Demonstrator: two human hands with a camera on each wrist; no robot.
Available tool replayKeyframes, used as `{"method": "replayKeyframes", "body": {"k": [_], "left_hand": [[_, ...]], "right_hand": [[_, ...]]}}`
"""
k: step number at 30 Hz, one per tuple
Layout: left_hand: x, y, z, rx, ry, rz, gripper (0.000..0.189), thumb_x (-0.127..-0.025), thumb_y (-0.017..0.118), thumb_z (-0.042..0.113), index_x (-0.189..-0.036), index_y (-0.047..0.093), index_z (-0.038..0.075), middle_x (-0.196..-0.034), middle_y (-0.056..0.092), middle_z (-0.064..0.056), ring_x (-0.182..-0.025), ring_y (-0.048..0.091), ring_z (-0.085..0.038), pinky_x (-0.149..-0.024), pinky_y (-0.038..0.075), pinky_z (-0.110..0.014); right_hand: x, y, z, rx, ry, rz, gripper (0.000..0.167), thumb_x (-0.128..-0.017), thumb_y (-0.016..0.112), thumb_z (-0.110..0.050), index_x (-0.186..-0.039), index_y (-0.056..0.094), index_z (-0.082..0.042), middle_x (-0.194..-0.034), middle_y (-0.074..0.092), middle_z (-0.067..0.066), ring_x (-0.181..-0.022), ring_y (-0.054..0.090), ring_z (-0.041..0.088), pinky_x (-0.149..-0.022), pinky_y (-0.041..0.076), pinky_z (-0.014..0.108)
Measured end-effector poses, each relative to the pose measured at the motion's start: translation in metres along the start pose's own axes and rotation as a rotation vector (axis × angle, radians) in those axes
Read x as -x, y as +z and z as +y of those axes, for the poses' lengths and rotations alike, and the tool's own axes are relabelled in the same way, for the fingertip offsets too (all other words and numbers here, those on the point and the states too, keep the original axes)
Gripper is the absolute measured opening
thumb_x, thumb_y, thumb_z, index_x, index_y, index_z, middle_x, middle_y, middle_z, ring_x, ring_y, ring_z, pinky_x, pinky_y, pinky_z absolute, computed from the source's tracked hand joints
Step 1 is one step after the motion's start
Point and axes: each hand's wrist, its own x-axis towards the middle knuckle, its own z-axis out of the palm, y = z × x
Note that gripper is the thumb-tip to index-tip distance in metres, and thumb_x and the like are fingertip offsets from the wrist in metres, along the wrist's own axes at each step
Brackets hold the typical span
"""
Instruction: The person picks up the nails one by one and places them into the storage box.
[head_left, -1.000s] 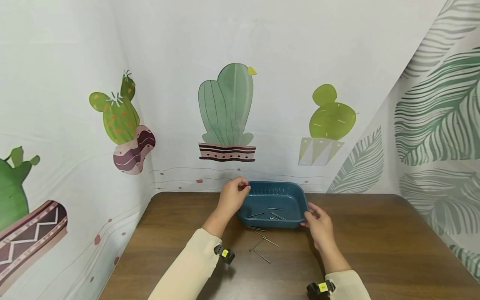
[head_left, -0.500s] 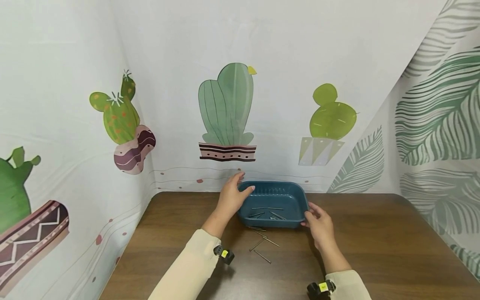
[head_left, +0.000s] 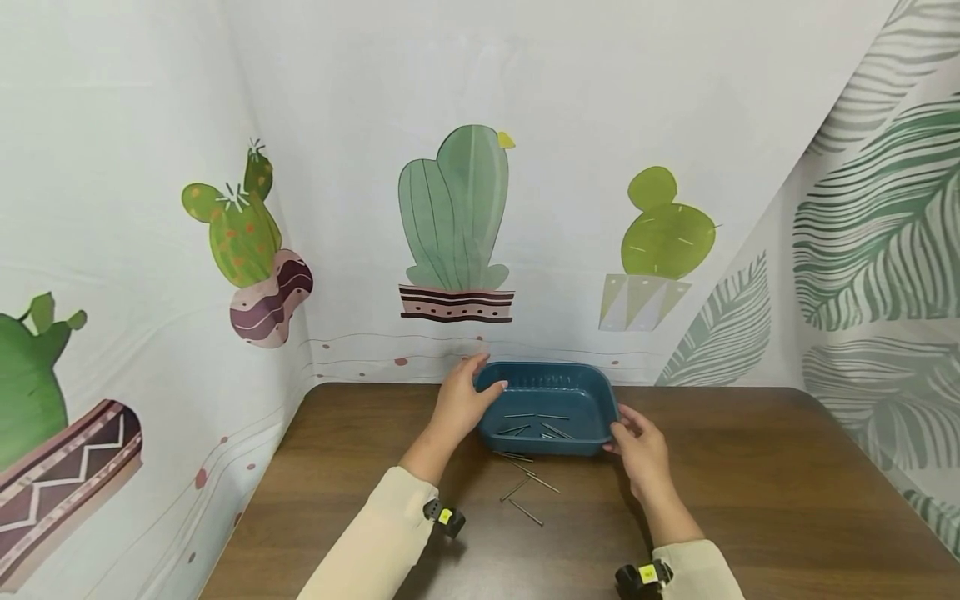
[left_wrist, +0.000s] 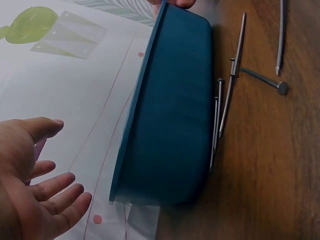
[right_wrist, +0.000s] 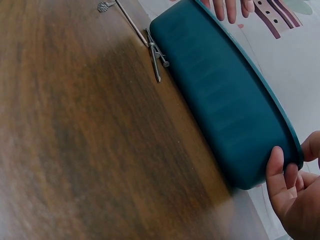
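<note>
A blue rectangular tray (head_left: 546, 447) stands at the far side of the table with several metal nails (head_left: 557, 431) lying in it. My left hand (head_left: 459, 398) hovers over the tray's left end, fingers spread and nothing in them; the left wrist view shows this hand (left_wrist: 35, 175) apart from the tray wall (left_wrist: 167, 110). At the opposite end, my right hand (head_left: 642, 448) pinches the tray's near right corner, with fingers on both sides of the rim, as the right wrist view shows. Several more nails (head_left: 526, 512) lie scattered on the table just in front of the tray.
The brown wooden table (head_left: 750, 483) stretches to both sides and toward me. Right behind the tray hangs a white cloth backdrop (head_left: 562, 250) printed with cacti and leaves. Dark wrist cameras (head_left: 448, 518) sit on both cream sleeves (head_left: 371, 542).
My left hand's fingers have gone from pinched to spread, and one more nail now lies in the tray. The left hand has since drawn back slightly; my right hand stays at the corner.
</note>
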Motion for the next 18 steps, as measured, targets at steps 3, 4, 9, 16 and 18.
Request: {"method": "replayKeyframes", "body": {"k": [3,4,9,16,18], "left_hand": [[0.001,-0.001,-0.001,0.002,-0.004,-0.004,0.064,-0.092,0.074,0.035,-0.147,0.051,0.012,-0.141,0.058,-0.016,-0.132,0.057,-0.032,-0.108,0.049,-0.051],[0.002,-0.001,-0.002,0.003,-0.002,-0.005,0.063,-0.092,0.074,0.035,-0.146,0.051,0.012,-0.141,0.058,-0.015,-0.132,0.057,-0.032,-0.108,0.049,-0.051],[0.005,-0.001,-0.005,-0.004,0.049,-0.001,0.058,-0.093,0.073,0.033,-0.143,0.055,0.010,-0.137,0.062,-0.013,-0.129,0.059,-0.031,-0.105,0.051,-0.050],[0.012,0.001,-0.009,0.002,0.104,0.046,0.045,-0.092,0.074,0.026,-0.132,0.064,0.010,-0.123,0.067,-0.011,-0.116,0.062,-0.030,-0.092,0.055,-0.043],[0.015,0.002,-0.009,0.008,0.109,0.051,0.044,-0.091,0.075,0.025,-0.131,0.064,0.009,-0.122,0.067,-0.011,-0.114,0.062,-0.031,-0.089,0.054,-0.042]], "right_hand": [[0.000,0.000,-0.001,0.005,-0.001,0.001,0.045,-0.098,0.050,-0.002,-0.142,0.048,0.009,-0.114,0.052,0.019,-0.083,0.062,0.014,-0.066,0.059,0.021],[0.000,0.000,0.000,0.004,0.000,0.002,0.045,-0.098,0.050,-0.002,-0.142,0.049,0.008,-0.114,0.052,0.019,-0.083,0.062,0.014,-0.066,0.059,0.021],[-0.001,0.001,0.001,0.001,0.005,0.007,0.045,-0.098,0.051,-0.002,-0.142,0.049,0.008,-0.110,0.051,0.014,-0.084,0.062,0.016,-0.066,0.059,0.022],[-0.002,0.000,0.001,0.006,0.011,0.005,0.045,-0.098,0.050,-0.003,-0.142,0.049,0.007,-0.110,0.051,0.013,-0.087,0.062,0.018,-0.067,0.059,0.022],[-0.002,0.000,0.001,0.009,0.011,0.002,0.046,-0.098,0.050,-0.003,-0.143,0.049,0.007,-0.111,0.051,0.014,-0.088,0.061,0.018,-0.068,0.059,0.022]]}}
